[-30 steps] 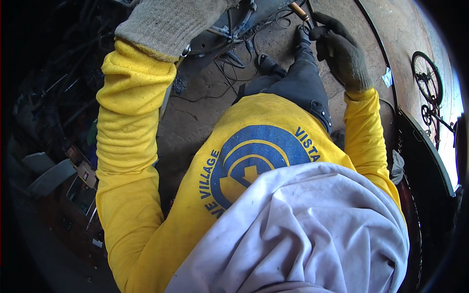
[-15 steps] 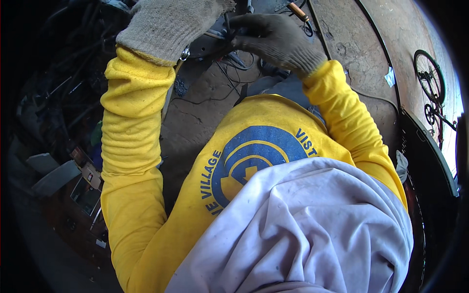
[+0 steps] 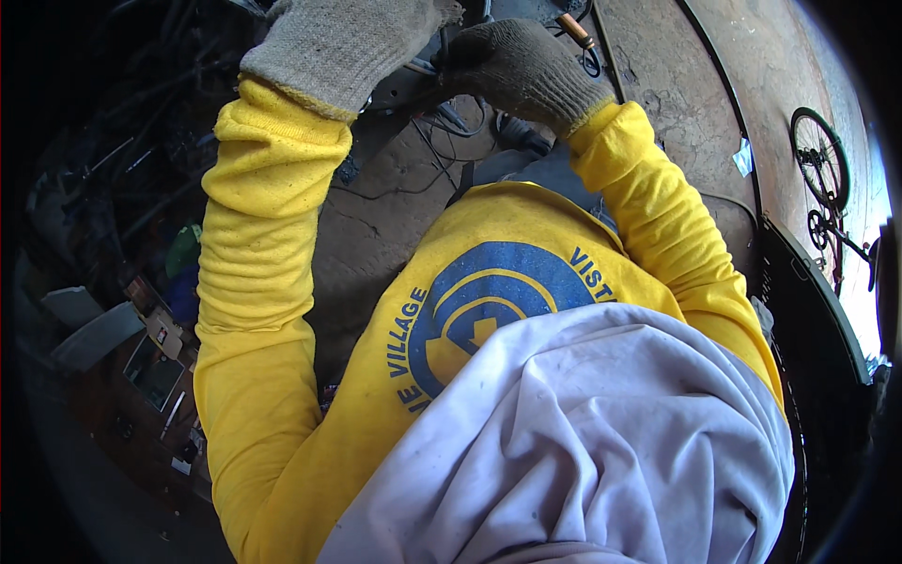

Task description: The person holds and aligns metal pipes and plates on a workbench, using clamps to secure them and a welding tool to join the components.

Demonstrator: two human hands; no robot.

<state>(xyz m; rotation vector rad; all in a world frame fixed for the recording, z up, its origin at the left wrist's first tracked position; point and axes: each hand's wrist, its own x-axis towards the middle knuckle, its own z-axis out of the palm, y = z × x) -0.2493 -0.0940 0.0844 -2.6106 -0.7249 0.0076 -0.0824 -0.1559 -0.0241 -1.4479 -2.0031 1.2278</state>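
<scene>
At the top edge of the view my left hand (image 3: 352, 52), in a light grey knitted glove, is bent toward the right. Its fingers look closed, and their far side is cut off or hidden. Close beside it, my right hand (image 3: 526, 73) wears a darker, soiled knitted glove. Its fingers are curled together near the left fingertips. What either hand grips cannot be made out. Below and between them lies a dark metal part (image 3: 399, 86), with several thin cables (image 3: 451, 120) around it.
An orange-handled tool (image 3: 575, 30) with a black cord is right of my right hand. A long dark hose (image 3: 719, 70) runs over the concrete floor (image 3: 658, 56). A bicycle (image 3: 819, 160) stands far right; dark clutter and a flat box (image 3: 155, 371) are at left.
My right hand has shifted slightly left and up, its fingers now curled tighter. My left hand has moved slightly right. The background has shifted a little with the head.
</scene>
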